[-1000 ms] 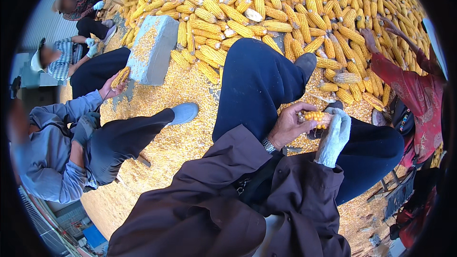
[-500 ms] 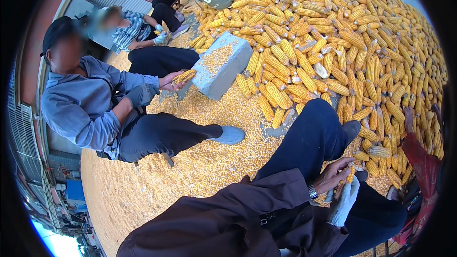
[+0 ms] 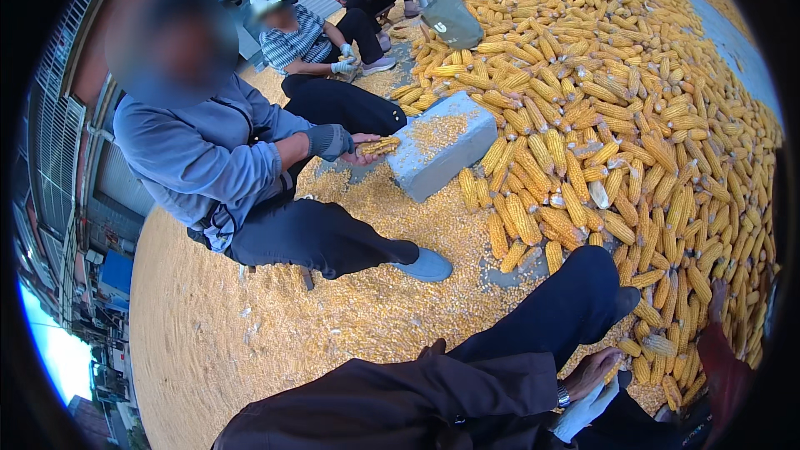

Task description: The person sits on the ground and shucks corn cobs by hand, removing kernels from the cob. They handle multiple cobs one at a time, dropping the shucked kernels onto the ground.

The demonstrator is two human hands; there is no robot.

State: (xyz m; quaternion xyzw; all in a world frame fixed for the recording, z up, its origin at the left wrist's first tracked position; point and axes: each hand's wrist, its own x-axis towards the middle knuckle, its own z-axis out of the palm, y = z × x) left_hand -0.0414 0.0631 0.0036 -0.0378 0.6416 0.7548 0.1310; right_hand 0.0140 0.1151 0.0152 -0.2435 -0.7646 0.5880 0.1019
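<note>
Beside the corn heap (image 3: 575,108), your left hand (image 3: 590,370) grasps a cob (image 3: 613,374); your right hand (image 3: 587,410), gloved, has an unclear grip.

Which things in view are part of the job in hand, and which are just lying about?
Likely part of it:
corn cob in left hand
white glove on right hand
cob heap
loose kernels

Apparently just lying about:
grey-green bag
blue object, far left
</note>
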